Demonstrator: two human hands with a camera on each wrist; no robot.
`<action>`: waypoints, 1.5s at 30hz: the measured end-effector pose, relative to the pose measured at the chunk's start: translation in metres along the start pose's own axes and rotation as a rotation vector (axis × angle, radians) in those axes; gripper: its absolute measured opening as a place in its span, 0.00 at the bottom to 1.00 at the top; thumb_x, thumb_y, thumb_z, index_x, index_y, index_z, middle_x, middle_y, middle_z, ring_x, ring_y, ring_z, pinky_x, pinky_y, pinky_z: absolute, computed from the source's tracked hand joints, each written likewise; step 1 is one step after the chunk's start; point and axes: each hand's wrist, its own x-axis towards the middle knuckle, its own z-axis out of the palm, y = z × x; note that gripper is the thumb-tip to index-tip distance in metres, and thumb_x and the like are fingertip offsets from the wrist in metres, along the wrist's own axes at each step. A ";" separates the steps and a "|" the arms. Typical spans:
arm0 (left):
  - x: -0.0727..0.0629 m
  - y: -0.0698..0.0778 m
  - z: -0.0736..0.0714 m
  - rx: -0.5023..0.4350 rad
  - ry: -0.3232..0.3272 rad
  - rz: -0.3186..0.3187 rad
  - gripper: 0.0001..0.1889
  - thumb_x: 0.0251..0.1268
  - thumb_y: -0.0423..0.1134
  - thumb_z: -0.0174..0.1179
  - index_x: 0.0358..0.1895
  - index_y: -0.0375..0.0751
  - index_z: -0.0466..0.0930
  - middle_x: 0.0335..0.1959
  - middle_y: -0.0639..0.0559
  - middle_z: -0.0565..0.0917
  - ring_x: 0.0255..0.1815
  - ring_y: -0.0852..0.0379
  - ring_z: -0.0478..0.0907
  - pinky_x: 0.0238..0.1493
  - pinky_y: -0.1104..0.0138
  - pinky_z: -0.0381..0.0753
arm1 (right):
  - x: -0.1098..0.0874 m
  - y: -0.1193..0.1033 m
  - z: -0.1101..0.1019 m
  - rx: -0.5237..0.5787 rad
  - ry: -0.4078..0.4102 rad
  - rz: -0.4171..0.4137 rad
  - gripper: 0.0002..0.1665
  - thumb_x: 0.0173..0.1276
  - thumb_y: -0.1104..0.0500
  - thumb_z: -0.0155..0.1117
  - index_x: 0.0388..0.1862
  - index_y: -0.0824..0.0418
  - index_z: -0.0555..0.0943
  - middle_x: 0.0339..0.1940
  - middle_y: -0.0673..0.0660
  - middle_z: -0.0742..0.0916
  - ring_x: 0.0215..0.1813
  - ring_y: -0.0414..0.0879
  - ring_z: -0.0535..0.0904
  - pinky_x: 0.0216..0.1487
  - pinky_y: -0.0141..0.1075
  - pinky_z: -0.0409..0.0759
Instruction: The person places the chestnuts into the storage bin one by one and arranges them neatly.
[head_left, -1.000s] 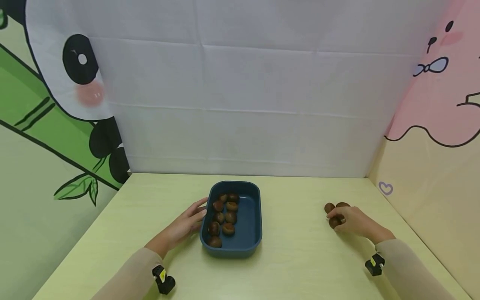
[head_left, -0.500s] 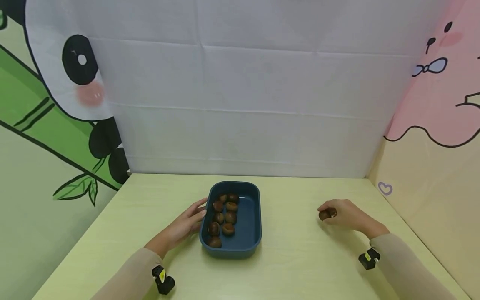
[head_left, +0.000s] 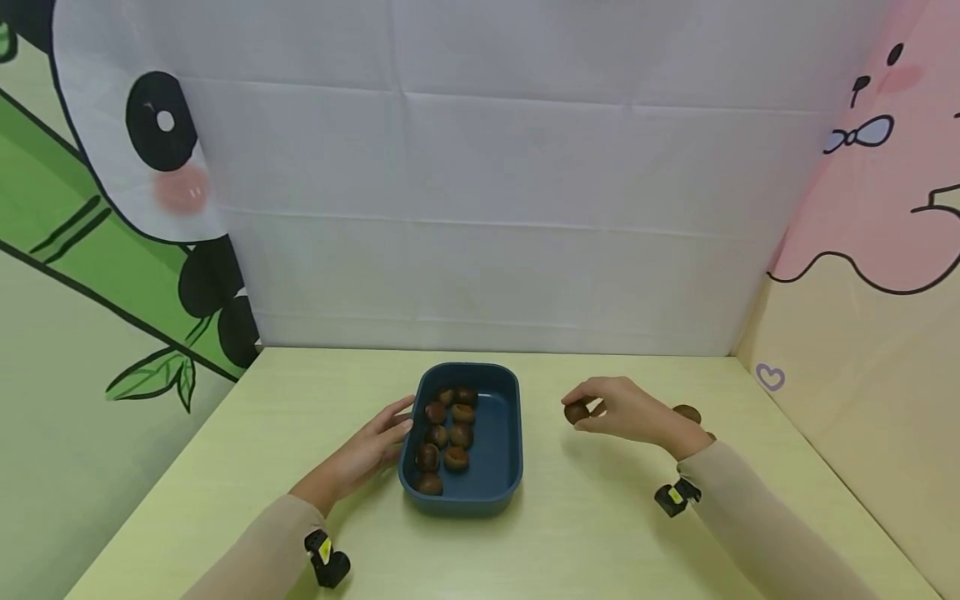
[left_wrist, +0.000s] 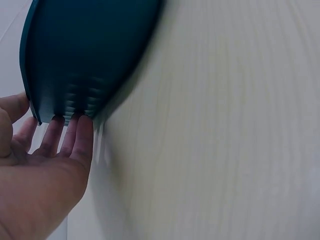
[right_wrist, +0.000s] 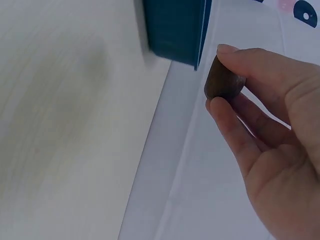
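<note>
- Your right hand (head_left: pixel 630 412) pinches one glossy dark-brown, rounded chestnut (head_left: pixel 576 412) between thumb and fingertips, above the pale yellow-green wood-grain table (head_left: pixel 577 533) and to the right of the box, well short of its rim.
- Your left hand (head_left: pixel 367 454) has its fingers extended and slightly spread, their tips resting against the left outer wall of the deep-blue, rectangular, round-cornered box (head_left: pixel 495 442); it appears to steady it rather than grip it.
- Inside the box you have nine brown chestnuts (head_left: pixel 461 434) in two lengthwise columns, five along the left wall and four beside them; the right part of the floor is bare.
- Beyond your right wrist, another brown chestnut (head_left: pixel 686 412) lies on the table, with a further one (head_left: pixel 711 435) mostly hidden by your forearm; you cannot tell whether more are behind it.
- The step in hand looks like a transfer of the pinched chestnut to the box.
- The next move probably calls for you to clear the right rim, lower the chestnut beside the shorter column and release it gently, so its neighbours don't roll.
</note>
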 end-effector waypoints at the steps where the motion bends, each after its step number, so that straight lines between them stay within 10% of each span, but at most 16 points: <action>1: 0.000 0.000 0.000 0.000 -0.002 -0.001 0.33 0.82 0.47 0.47 0.82 0.49 0.46 0.77 0.34 0.54 0.75 0.36 0.59 0.73 0.45 0.60 | 0.004 -0.005 0.003 0.010 -0.006 -0.006 0.19 0.66 0.65 0.72 0.55 0.61 0.83 0.49 0.53 0.86 0.49 0.47 0.82 0.46 0.34 0.84; 25: 0.004 -0.004 -0.003 -0.034 -0.004 -0.013 0.33 0.82 0.46 0.49 0.81 0.49 0.47 0.77 0.35 0.54 0.76 0.38 0.56 0.74 0.42 0.55 | 0.078 -0.067 0.105 -0.046 -0.257 -0.286 0.18 0.66 0.57 0.74 0.54 0.57 0.86 0.52 0.46 0.86 0.53 0.31 0.79 0.52 0.29 0.80; 45: 0.003 -0.004 -0.003 -0.031 -0.001 -0.005 0.33 0.82 0.46 0.48 0.81 0.48 0.47 0.77 0.35 0.55 0.76 0.38 0.56 0.74 0.42 0.55 | 0.086 -0.070 0.126 -0.183 -0.274 -0.229 0.17 0.62 0.55 0.77 0.50 0.48 0.87 0.47 0.40 0.86 0.49 0.29 0.79 0.48 0.20 0.75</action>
